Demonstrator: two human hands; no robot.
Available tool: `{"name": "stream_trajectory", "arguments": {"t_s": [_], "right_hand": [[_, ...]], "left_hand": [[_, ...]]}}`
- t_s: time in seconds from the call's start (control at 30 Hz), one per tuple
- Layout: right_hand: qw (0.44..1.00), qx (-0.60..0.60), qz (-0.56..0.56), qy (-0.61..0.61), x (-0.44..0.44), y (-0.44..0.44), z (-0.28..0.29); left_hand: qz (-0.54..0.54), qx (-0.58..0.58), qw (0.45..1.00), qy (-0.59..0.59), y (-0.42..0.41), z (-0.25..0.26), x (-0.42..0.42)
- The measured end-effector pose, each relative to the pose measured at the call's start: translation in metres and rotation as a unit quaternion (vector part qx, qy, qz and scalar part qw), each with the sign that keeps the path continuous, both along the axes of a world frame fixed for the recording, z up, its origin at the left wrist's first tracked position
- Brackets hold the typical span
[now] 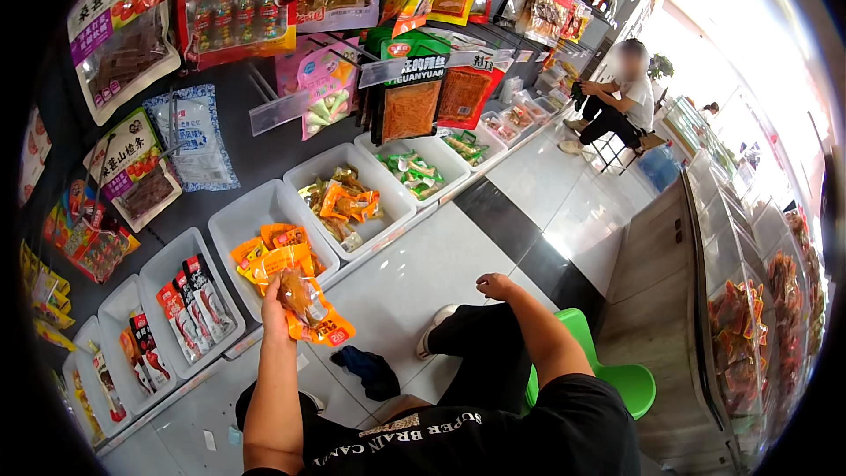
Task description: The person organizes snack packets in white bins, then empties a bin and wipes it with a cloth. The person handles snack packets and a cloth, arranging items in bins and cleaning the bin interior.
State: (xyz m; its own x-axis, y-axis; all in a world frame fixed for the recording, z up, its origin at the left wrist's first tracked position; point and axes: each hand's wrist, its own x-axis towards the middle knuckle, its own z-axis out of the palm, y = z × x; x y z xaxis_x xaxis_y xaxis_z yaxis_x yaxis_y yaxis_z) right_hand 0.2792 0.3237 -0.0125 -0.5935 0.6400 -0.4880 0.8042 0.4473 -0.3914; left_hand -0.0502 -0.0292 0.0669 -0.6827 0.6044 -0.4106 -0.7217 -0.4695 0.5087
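Note:
My left hand [274, 309] grips an orange-edged snack packet [310, 304] with a clear window showing brown food. It is held over the near edge of a white plastic bin [232, 223], where more orange snack packets [281, 237] lie. To the right, my right hand [494, 286] is raised above my knee, its fingers curled, away from the bins; whether it holds something small cannot be told. The neighbouring white bin [396, 230] contains brown-and-yellow packets with an orange one on top. Another bin [365, 140] holds green packets [411, 172].
Hanging bags [142, 182] and metal hooks project over the bins. A green plastic chair [624, 377] stands beside me, near a wooden counter [651, 284]. A dark cloth [367, 370] lies on the tiled floor. Another person [631, 96] sits farther down the aisle.

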Motion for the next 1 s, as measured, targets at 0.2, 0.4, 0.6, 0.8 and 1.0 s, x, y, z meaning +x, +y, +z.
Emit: {"name": "stream_trajectory", "arguments": {"t_s": [0.2, 0.4, 0.6, 0.8, 1.0], "right_hand": [[0.999, -0.031, -0.032, 0.013, -0.012, 0.001, -0.005], [0.991, -0.119, -0.053, 0.017, -0.044, -0.015, 0.011], [0.983, -0.175, -0.032, 0.045, -0.077, -0.031, 0.018], [0.974, -0.218, -0.017, 0.050, -0.098, -0.052, 0.037], [0.973, -0.219, -0.031, 0.072, -0.084, -0.037, 0.026]], "left_hand": [[0.011, 0.007, 1.000, 0.009, -0.006, 0.000, -0.005], [0.029, 0.008, 1.000, 0.009, -0.016, 0.013, -0.005], [0.023, 0.000, 1.000, 0.007, -0.017, 0.019, -0.003], [0.023, -0.006, 1.000, 0.002, -0.014, 0.014, -0.002], [-0.002, -0.002, 1.000, -0.001, -0.003, -0.008, -0.007]]}}
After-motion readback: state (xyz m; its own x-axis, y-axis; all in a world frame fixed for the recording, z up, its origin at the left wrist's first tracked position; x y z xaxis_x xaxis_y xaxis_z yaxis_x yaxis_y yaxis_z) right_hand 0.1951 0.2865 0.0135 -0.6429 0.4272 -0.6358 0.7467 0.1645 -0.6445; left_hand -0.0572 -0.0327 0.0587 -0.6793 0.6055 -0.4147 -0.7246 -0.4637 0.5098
